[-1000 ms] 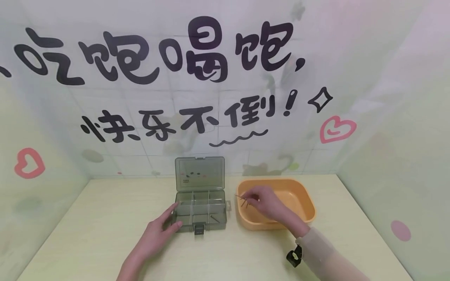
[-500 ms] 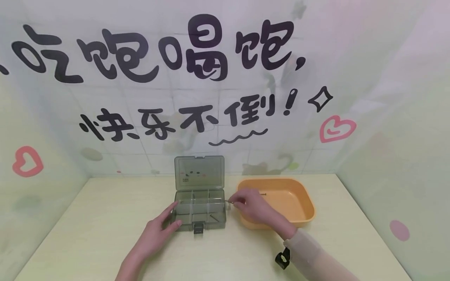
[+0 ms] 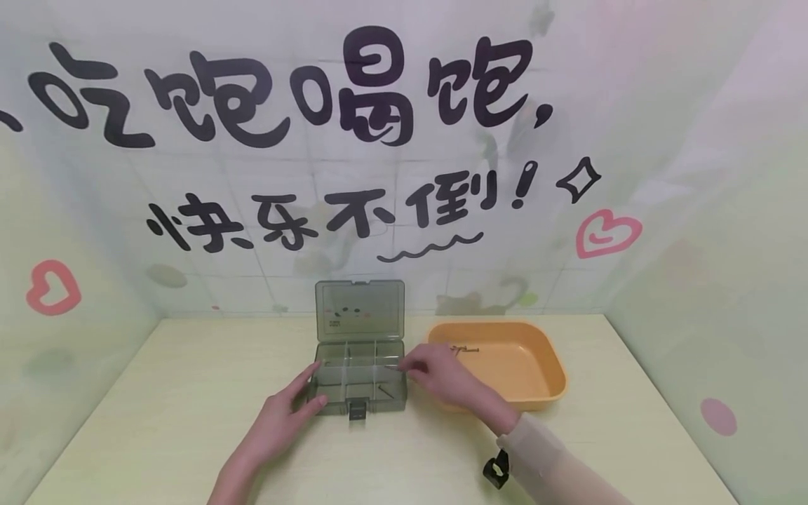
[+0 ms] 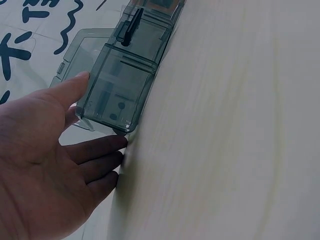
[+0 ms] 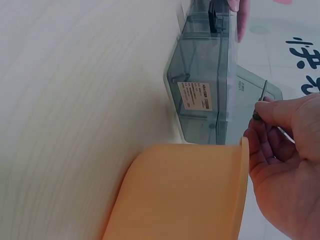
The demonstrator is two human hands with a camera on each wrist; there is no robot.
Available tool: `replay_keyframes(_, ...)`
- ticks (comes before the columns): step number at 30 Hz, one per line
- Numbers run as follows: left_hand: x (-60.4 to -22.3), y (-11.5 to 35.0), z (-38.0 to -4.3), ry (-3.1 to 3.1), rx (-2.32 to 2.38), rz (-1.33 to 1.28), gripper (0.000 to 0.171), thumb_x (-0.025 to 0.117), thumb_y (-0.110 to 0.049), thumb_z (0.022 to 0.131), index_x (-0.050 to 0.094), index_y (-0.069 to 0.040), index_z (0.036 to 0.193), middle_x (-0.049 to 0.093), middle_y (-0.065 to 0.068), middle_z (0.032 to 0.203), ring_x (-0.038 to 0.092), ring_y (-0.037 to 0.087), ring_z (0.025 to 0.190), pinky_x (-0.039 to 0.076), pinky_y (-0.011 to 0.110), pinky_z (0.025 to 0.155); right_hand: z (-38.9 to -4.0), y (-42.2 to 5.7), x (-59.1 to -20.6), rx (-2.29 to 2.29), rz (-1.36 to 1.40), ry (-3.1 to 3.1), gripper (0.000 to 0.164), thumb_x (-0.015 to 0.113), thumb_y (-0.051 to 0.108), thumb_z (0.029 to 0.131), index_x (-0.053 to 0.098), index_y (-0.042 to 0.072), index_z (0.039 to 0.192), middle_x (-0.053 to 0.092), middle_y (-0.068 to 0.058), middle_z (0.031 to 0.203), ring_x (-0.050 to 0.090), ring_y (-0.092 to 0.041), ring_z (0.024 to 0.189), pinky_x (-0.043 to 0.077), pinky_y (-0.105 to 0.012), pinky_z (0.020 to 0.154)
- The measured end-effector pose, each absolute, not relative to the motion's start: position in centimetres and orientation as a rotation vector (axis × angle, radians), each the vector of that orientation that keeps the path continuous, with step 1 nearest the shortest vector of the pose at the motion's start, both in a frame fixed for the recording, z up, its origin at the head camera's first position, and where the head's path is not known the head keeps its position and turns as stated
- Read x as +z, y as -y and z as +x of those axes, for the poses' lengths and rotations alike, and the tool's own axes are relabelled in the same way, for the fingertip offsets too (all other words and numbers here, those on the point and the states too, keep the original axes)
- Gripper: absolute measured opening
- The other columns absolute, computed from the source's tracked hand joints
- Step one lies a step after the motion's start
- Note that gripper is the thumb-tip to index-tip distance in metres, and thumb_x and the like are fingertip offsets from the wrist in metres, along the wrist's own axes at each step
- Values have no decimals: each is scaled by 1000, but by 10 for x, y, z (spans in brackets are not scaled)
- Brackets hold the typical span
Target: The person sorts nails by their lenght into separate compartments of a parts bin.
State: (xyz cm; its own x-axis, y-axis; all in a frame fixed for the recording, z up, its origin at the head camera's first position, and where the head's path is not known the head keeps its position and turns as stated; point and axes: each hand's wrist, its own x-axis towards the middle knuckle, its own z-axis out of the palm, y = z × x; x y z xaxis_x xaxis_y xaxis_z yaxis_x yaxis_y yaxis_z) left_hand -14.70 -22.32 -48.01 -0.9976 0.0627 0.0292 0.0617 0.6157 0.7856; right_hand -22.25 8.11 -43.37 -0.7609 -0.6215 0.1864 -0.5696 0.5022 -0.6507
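A grey translucent compartment box [image 3: 360,379] stands with its lid [image 3: 359,311] raised. My left hand [image 3: 282,421] rests at its left side, fingers nearly straight; the thumb touches the front corner in the left wrist view. My right hand [image 3: 440,373] pinches a thin screw [image 5: 263,94] between thumb and fingers, over the box's right edge. The screw's dark head shows near the fingertips in the right wrist view. Another screw [image 3: 386,392] lies in the front right compartment. Several screws [image 3: 466,349] lie in the orange tub [image 3: 558,382], partly hidden behind my right hand.
The orange tub stands just right of the box, under my right forearm. A black latch [image 3: 357,409] hangs at the box's front. Behind the pale wooden table [image 3: 189,365] rises a printed wall sheet [image 3: 353,161] with black lettering.
My right hand has moved left from over the tub to the box's right edge, carrying the screw. Screws in the tub have come into view behind it. My left hand stays at the box.
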Motion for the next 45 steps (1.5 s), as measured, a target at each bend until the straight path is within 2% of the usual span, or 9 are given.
replay_keyframes(7, -480, 222, -147, -2821, 1358, 125, 68, 65, -34, 103, 35, -14, 161, 46, 31, 150, 42, 48, 139, 36, 61, 113, -222, -74, -435, -1087, -1103, -2717, 15, 67, -9, 92, 76, -5, 103, 75, -14, 98, 70, -25, 90, 59, -30, 79)
replay_keyframes(20, -478, 221, -147, -2818, 1363, 133, 68, 65, -33, 103, 36, -14, 160, 46, 31, 149, 41, 48, 140, 34, 62, 114, -219, -66, -434, -960, -1062, -2803, 17, 69, -12, 89, 77, -5, 101, 76, -14, 96, 72, -27, 91, 60, -35, 82)
replay_keyframes(26, -477, 220, -146, -2811, 1367, 130, 68, 65, -34, 103, 35, -14, 161, 45, 31, 150, 40, 48, 141, 34, 62, 114, -220, -68, -431, -1029, -984, -2753, 15, 68, -2, 94, 76, -3, 106, 73, -9, 97, 68, -20, 89, 58, -29, 78)
replay_keyframes(30, -479, 220, -148, -2807, 1371, 128, 68, 65, -34, 103, 35, -15, 161, 44, 30, 151, 39, 47, 141, 33, 62, 114, -222, -74, -429, -1169, -906, -2710, 16, 66, 2, 97, 75, -2, 110, 71, -7, 101, 66, -19, 91, 58, -31, 79)
replay_keyframes(45, -479, 223, -147, -2829, 1359, 120, 68, 66, -35, 102, 36, -16, 161, 46, 31, 149, 41, 49, 139, 33, 63, 113, -228, -107, -435, -1277, -878, -2793, 14, 71, 5, 95, 77, 1, 108, 74, -2, 98, 66, -15, 87, 57, -32, 79)
